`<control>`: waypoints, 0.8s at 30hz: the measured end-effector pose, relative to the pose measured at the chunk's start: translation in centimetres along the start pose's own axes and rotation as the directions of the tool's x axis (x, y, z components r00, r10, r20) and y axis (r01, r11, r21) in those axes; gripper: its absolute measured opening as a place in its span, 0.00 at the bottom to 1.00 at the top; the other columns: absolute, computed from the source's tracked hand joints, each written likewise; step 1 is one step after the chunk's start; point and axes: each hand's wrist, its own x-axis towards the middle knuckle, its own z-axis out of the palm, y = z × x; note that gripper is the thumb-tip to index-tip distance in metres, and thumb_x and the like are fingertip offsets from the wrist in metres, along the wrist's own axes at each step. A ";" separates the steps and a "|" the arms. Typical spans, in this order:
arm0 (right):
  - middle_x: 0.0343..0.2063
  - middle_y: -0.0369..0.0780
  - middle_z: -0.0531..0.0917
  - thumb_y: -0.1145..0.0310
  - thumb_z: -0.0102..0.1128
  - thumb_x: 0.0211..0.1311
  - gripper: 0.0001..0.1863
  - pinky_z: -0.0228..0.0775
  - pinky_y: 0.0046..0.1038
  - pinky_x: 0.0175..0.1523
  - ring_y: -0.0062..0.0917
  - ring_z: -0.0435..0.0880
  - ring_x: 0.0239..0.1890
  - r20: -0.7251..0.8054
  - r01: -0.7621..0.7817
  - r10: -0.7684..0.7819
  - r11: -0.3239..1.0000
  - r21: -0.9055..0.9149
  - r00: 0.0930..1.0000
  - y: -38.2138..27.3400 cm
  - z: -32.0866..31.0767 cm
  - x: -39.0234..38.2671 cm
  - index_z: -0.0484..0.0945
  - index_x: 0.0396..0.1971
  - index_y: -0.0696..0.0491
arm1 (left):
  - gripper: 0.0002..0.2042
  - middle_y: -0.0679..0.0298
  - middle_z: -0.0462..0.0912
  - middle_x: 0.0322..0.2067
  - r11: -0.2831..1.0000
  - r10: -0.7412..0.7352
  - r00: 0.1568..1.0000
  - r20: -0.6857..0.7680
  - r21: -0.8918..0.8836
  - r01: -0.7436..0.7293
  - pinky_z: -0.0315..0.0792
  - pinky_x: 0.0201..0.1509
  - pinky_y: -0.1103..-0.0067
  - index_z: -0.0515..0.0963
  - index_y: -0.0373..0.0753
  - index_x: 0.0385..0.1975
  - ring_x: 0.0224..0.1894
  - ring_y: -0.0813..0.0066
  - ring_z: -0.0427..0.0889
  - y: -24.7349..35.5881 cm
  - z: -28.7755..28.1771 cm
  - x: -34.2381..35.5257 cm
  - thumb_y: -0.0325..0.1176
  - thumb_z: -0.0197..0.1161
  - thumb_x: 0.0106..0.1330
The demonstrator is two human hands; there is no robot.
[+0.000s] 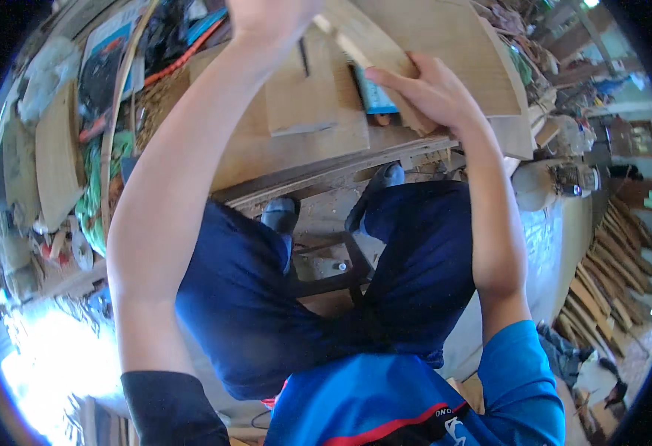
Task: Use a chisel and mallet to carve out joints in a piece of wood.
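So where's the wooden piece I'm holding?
In the head view, the wooden piece is top, right of centre, in your right hand, beside a light-blue object.

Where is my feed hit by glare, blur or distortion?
Head view: glare washes out the lower left; head view: the left hand looks blurred and is cut by the top edge, while the right hand and wooden piece read clearer; head view: fisheye bending near the black rim.

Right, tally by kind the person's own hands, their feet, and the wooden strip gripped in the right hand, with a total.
Hands: 2, the left hand and the right hand
Feet: 2, the left foot and the right foot
Gripped wood: 1, the wooden strip
Total: 5
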 end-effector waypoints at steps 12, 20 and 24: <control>0.36 0.41 0.84 0.36 0.62 0.60 0.42 0.72 0.23 0.44 0.24 0.83 0.38 -0.386 0.173 -0.096 0.970 0.170 0.917 -1.9 -7.9 -2.7 0.79 0.52 0.65 | 0.11 0.72 0.70 0.15 0.977 -0.172 0.978 -0.118 -0.148 0.154 0.58 0.17 0.83 0.73 0.37 0.23 0.14 0.85 0.67 -0.7 0.7 0.8 0.30 0.65 0.67; 0.35 0.37 0.79 0.35 0.58 0.62 0.41 0.69 0.19 0.33 0.18 0.80 0.34 -0.405 0.353 -0.364 0.930 -0.105 0.839 -5.0 -18.2 -7.7 0.74 0.59 0.59 | 0.06 0.70 0.73 0.21 0.984 -0.177 0.984 -0.037 -0.021 0.176 0.64 0.24 0.81 0.73 0.35 0.31 0.23 0.86 0.70 1.5 0.9 -0.2 0.28 0.61 0.67; 0.31 0.33 0.77 0.34 0.47 0.69 0.38 0.66 0.13 0.25 0.12 0.78 0.26 -0.191 0.463 -0.446 0.885 0.055 0.874 -8.9 -24.0 -9.1 0.73 0.58 0.56 | 0.06 0.68 0.73 0.22 0.982 -0.188 0.982 0.023 0.006 0.188 0.67 0.29 0.80 0.73 0.34 0.32 0.25 0.83 0.71 2.2 0.4 -0.2 0.28 0.61 0.67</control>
